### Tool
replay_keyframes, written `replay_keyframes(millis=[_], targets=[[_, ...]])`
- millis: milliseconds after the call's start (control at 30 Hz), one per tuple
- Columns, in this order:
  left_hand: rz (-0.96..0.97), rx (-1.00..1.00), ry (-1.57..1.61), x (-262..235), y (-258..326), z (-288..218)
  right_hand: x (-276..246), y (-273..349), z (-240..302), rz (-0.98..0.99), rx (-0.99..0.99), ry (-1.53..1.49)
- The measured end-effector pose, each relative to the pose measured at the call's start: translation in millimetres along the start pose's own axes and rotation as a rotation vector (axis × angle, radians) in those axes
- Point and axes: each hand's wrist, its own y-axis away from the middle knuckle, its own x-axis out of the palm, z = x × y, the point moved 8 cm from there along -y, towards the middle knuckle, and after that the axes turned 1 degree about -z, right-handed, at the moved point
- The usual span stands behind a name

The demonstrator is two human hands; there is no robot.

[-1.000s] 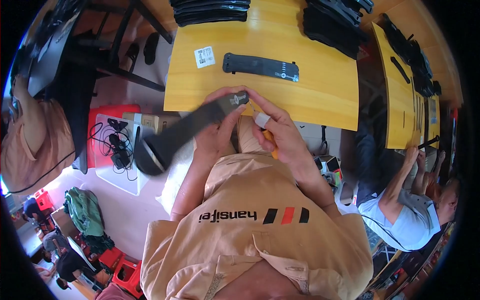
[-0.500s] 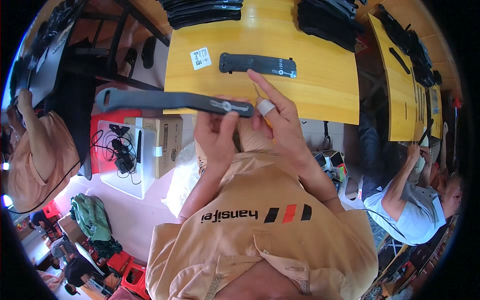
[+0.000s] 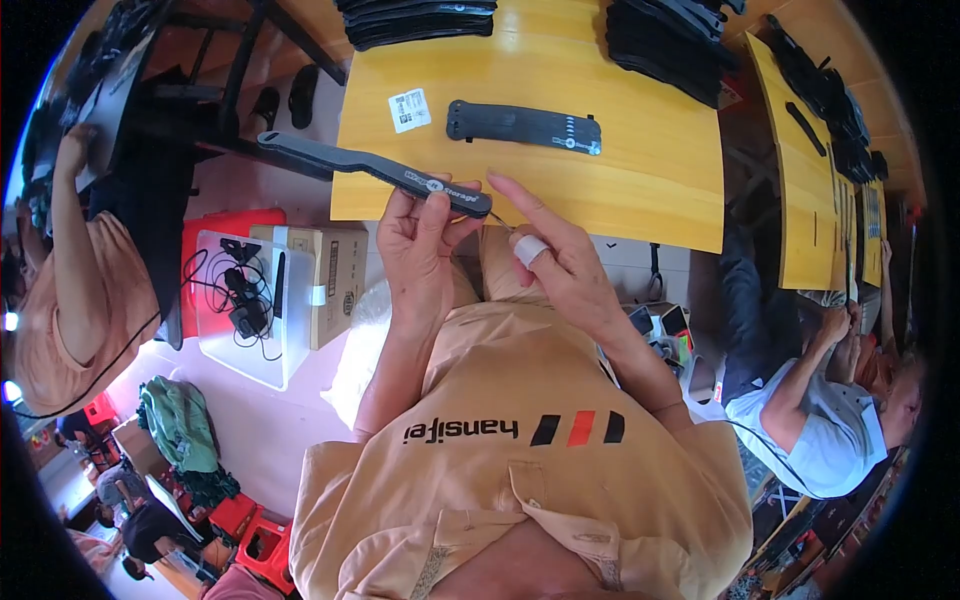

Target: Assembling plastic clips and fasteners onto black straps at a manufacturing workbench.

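Long black strap (image 3: 370, 170) held at the near edge of the yellow worktop (image 3: 640, 190), jutting out left. Left hand (image 3: 420, 240) pinches its right end. Right hand (image 3: 555, 255) spread beside it, fingers loose, one finger taped. Second black strap (image 3: 525, 125) lies flat on worktop beyond.

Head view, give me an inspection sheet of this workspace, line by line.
Surface: yellow wooden table, more yellow tables to the right.
Job's things: long black strap held at one end, reaching out past the table's left edge; a second black strap lies flat on the table.
Clutter: small white label; stacks of black straps at the far edge.
Hands: left hand grips the strap; right hand open beside it, one finger taped.
Cables: black cables in a clear bin.
Surroundings: cardboard box, other people seated nearby.
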Motion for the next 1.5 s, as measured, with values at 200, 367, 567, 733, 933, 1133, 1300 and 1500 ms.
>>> replay_keyframes(millis=[200,367,567,733,933,1133,1300,1500], targets=[[-0.003,0.039,-0.094,-2.2,-0.1,1.0,1.2,-1.2,-0.5,0.010,-0.050,0.031],[0.009,0.107,-0.216,2.3,2.6,-4.6,0.1,1.4,-2.5,0.028,0.025,-0.022],[0.021,0.231,-0.356,12.5,9.0,-14.6,-1.3,0.6,-5.0,0.001,0.018,-0.041],[0.062,0.383,-0.459,15.3,14.2,-21.7,2.3,3.7,-13.3,0.060,0.150,-0.311],[0.164,0.433,-0.644,22.6,19.5,-16.0,-0.5,4.5,-19.1,-0.134,-0.151,0.185],[0.151,0.540,-0.331,18.5,23.1,-14.7,1.8,2.7,-10.7,-0.130,-0.018,-0.162],[0.120,0.522,-0.438,17.9,19.2,-20.3,4.0,-2.6,-9.5,0.063,0.091,-0.208],[0.152,0.305,-0.406,20.7,13.5,-18.1,0.4,-1.0,-4.7,-0.023,-0.036,-0.002]])
